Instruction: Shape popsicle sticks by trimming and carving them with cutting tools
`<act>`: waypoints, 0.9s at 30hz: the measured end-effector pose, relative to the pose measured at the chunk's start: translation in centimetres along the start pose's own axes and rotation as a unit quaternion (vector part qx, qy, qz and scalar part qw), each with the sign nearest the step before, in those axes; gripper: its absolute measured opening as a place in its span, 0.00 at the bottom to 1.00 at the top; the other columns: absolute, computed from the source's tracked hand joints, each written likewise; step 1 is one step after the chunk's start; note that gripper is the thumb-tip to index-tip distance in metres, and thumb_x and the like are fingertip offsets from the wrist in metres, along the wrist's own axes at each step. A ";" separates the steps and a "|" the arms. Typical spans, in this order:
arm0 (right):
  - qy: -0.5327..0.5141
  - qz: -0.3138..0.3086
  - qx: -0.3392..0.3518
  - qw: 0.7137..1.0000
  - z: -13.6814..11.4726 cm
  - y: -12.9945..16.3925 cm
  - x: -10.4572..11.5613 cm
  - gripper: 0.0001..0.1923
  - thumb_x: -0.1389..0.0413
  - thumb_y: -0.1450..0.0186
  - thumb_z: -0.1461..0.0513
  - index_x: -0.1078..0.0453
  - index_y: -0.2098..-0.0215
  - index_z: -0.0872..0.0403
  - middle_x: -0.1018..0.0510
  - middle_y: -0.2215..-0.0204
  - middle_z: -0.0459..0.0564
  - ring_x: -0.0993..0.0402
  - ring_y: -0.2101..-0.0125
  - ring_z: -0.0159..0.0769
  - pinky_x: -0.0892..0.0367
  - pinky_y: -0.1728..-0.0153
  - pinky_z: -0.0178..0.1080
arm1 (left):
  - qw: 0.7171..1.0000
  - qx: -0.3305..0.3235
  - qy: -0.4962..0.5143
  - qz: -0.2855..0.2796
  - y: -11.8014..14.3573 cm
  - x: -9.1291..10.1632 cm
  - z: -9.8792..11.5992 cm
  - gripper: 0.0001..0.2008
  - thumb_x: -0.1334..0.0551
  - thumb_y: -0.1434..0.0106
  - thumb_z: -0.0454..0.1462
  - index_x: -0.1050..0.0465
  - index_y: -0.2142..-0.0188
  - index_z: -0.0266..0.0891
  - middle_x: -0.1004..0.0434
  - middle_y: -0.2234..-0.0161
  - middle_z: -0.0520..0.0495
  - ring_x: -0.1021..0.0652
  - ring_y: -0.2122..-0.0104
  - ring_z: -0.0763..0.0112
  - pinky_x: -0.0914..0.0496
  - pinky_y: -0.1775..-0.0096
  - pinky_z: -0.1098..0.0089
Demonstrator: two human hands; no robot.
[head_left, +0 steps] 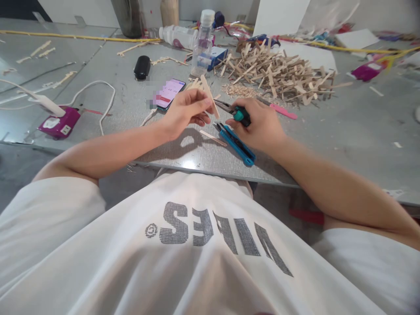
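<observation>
Between the thumb and fingers of my left hand (pixel 187 109) a wooden craft stick (pixel 209 95) is pinched, tilted upward above the table. My right hand (pixel 262 122) is wrapped round pliers (pixel 242 115) with black and teal handles. Their metal jaws point left and reach the stick's edge; whether they bite into it I cannot tell. Below my hands a blue utility knife (pixel 239 146) lies on the table, partly under my right hand. Beside it lies another craft stick (pixel 213 138).
A heap of craft sticks (pixel 278 74) and small wood chips (pixel 241 91) lie beyond my right hand, near a pink cutter (pixel 284 111). A phone (pixel 171 94), a clear bottle (pixel 201 48) and a black case (pixel 142 67) stand or lie behind. A purple power adapter (pixel 61 122) with white cable is at left.
</observation>
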State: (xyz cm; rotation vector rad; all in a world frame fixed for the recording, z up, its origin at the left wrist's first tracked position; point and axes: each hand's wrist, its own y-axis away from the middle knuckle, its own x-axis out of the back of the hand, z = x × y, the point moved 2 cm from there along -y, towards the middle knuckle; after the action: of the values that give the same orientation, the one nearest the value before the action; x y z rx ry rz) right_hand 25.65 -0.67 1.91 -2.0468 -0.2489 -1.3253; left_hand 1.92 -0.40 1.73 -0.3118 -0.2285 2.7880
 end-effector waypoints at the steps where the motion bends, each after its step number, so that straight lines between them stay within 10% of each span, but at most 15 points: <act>1: -0.004 -0.008 0.004 1.000 0.1 0.0 0.0 0.19 0.46 0.27 0.47 0.28 0.44 0.47 0.16 0.47 0.62 0.19 0.48 0.60 0.25 0.47 0.61 | 1.000 -0.016 -0.002 0.010 -0.2 0.3 0.2 0.15 0.30 0.26 0.45 0.28 0.64 0.39 0.16 0.66 0.49 0.17 0.74 0.74 0.25 0.71 0.73; 7: -0.036 -0.021 0.012 0.999 0.4 0.0 -0.3 0.21 0.45 0.28 0.47 0.26 0.45 0.50 0.14 0.51 0.61 0.17 0.52 0.59 0.23 0.51 0.60 | 0.985 -0.134 -0.103 0.029 -1.5 1.7 0.9 0.11 0.29 0.28 0.43 0.23 0.66 0.42 0.23 0.74 0.52 0.27 0.78 0.76 0.31 0.72 0.68; 27: -0.122 -0.055 0.017 0.991 1.4 0.0 -0.7 0.26 0.46 0.27 0.39 0.24 0.43 0.44 0.13 0.51 0.56 0.18 0.53 0.56 0.24 0.51 0.60 | 0.985 -0.137 -0.109 -0.005 -1.2 1.3 -0.5 0.25 0.28 0.32 0.58 0.31 0.72 0.43 0.30 0.79 0.54 0.31 0.79 0.77 0.35 0.73 0.67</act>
State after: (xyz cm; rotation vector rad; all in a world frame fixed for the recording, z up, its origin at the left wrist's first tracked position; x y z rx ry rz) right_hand 26.39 0.32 0.97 -2.1912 -0.4965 -1.1246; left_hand 1.23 1.22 1.28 -0.0662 -0.6664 2.7773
